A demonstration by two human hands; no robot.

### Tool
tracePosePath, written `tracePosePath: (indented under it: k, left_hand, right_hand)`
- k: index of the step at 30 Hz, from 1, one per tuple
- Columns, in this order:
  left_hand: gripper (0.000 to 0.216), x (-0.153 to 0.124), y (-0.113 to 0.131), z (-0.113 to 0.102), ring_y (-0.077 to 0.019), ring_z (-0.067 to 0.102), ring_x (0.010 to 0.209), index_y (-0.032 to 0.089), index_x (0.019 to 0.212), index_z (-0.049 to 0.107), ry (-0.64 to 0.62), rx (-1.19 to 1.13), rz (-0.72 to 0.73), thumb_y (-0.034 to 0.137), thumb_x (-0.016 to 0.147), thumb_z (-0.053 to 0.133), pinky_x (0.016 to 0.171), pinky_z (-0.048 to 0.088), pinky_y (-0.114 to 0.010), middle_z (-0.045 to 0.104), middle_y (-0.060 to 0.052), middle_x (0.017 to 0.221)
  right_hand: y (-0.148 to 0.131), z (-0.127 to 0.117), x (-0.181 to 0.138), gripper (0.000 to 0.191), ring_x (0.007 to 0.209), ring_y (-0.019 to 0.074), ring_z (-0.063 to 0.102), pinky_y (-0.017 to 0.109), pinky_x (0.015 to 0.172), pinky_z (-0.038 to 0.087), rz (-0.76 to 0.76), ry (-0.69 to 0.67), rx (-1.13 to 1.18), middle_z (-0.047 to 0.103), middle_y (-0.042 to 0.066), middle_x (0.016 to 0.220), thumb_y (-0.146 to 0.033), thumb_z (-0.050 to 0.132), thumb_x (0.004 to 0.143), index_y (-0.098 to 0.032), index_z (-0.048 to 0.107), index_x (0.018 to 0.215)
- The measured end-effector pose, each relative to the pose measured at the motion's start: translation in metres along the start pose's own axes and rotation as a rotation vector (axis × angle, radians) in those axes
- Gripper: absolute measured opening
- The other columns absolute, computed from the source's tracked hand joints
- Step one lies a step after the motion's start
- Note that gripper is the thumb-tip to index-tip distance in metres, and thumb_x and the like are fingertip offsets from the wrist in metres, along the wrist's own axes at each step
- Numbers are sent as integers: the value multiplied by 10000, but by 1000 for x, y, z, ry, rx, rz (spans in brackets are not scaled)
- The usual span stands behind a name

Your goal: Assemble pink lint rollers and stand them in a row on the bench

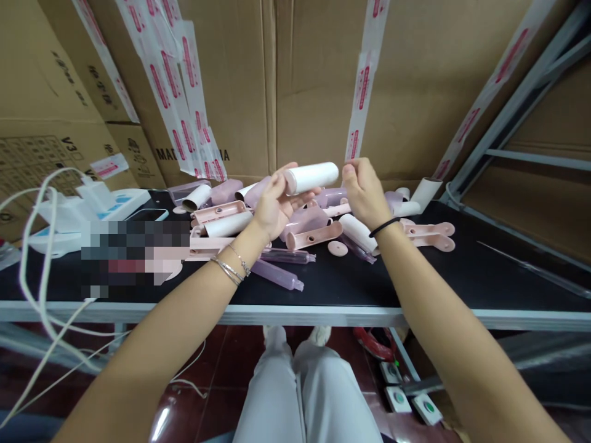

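Observation:
My left hand (281, 206) is raised above the table and holds a white paper roll (314, 178) with a pinkish left end. The roll lies tilted across its thumb and fingers. Close to the roll's right end is my right hand (364, 187), fingers curled in with the thumb on top. Whatever may be in those fingers is hidden. Beneath both hands lie pink plastic holders (314, 236), more white rolls (358, 232), a pink disc (337, 248) and translucent purple plastic pieces (277, 274).
A black tabletop (462, 283) with a metal front edge carries the parts. To the left are a white power strip (124, 202), looping white cables (23, 264) and a phone (148, 215). Large cardboard boxes (314, 92) stand behind. A metal frame (521, 92) rises at right.

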State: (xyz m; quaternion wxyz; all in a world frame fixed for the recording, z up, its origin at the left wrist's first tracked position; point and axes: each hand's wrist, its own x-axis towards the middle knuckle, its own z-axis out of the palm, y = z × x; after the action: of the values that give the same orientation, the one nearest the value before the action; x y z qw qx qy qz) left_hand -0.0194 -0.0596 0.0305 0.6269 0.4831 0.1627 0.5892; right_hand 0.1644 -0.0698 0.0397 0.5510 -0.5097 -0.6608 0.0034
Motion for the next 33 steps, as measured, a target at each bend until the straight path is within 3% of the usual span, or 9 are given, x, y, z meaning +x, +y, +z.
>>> tracePosePath:
  k: [2, 6, 8, 16, 20, 23, 25, 30, 33]
  left_hand:
    - [382, 4, 6, -2, -204, 676, 938, 227, 1144, 557, 82, -23, 67, 501, 885, 494, 752, 563, -286, 655, -75, 1044]
    - [461, 12, 19, -13, -188, 675, 904, 247, 1150, 555, 177, -28, 172, 562, 814, 564, 694, 549, -240, 675, -60, 971]
    - [466, 16, 22, -20, -179, 674, 892, 259, 1171, 549, 187, -22, 206, 517, 788, 617, 670, 540, -223, 682, -46, 932]
    - [415, 20, 15, -28, -164, 682, 837, 259, 1138, 518, 299, 37, 182, 423, 775, 634, 630, 523, -212, 682, -33, 934]
    - [379, 18, 12, -24, -157, 686, 811, 258, 1093, 513, 286, 53, 173, 417, 773, 640, 626, 521, -212, 682, -31, 921]
    - [370, 16, 12, -21, -148, 688, 764, 252, 1074, 501, 269, 49, 147, 411, 771, 643, 611, 515, -211, 681, -30, 910]
    - [370, 14, 11, -19, -149, 691, 743, 247, 1060, 501, 242, 69, 126, 417, 764, 646, 591, 510, -211, 678, -27, 897]
    - [368, 8, 6, -13, -175, 695, 683, 221, 1012, 512, 110, 142, 49, 426, 739, 648, 487, 477, -205, 668, -29, 853]
    - [353, 4, 0, -9, -174, 682, 609, 204, 965, 513, 23, 173, 17, 429, 729, 650, 423, 439, -199, 657, -27, 808]
  right_hand:
    - [-6, -13, 1, 330, 882, 235, 559, 361, 783, 436, 28, -161, -201, 610, 79, 846, -502, 438, 867, -204, 579, 847]
    - [-21, -21, -10, 227, 666, 213, 587, 337, 680, 441, 143, -900, -537, 599, 33, 610, -386, 671, 696, -208, 590, 580]
    - [-28, -17, -18, 227, 655, 233, 607, 361, 664, 454, 150, -1011, -679, 600, 38, 596, -355, 733, 612, -205, 583, 535]
    - [-35, 4, -32, 245, 806, 339, 637, 517, 694, 480, 59, -951, -751, 632, 94, 676, -161, 791, 466, -186, 554, 523]
    - [-31, 6, -30, 339, 789, 314, 639, 458, 714, 483, -17, -1027, -769, 599, 75, 600, -112, 761, 496, -192, 437, 436]
    - [-27, -4, -22, 262, 724, 265, 629, 407, 719, 474, 7, -1046, -697, 591, 47, 595, -192, 753, 553, -191, 499, 485]
    - [-23, -15, -15, 168, 709, 221, 610, 368, 721, 470, -34, -928, -504, 615, 31, 650, -285, 730, 611, -194, 589, 596]
    - [-11, -26, 2, 366, 814, 171, 593, 321, 734, 488, -144, -241, 76, 635, 53, 969, -430, 667, 727, -210, 624, 1016]
    - [-4, -17, 4, 416, 813, 173, 603, 338, 741, 507, -106, -160, 220, 627, 57, 977, -459, 682, 722, -207, 623, 1047]
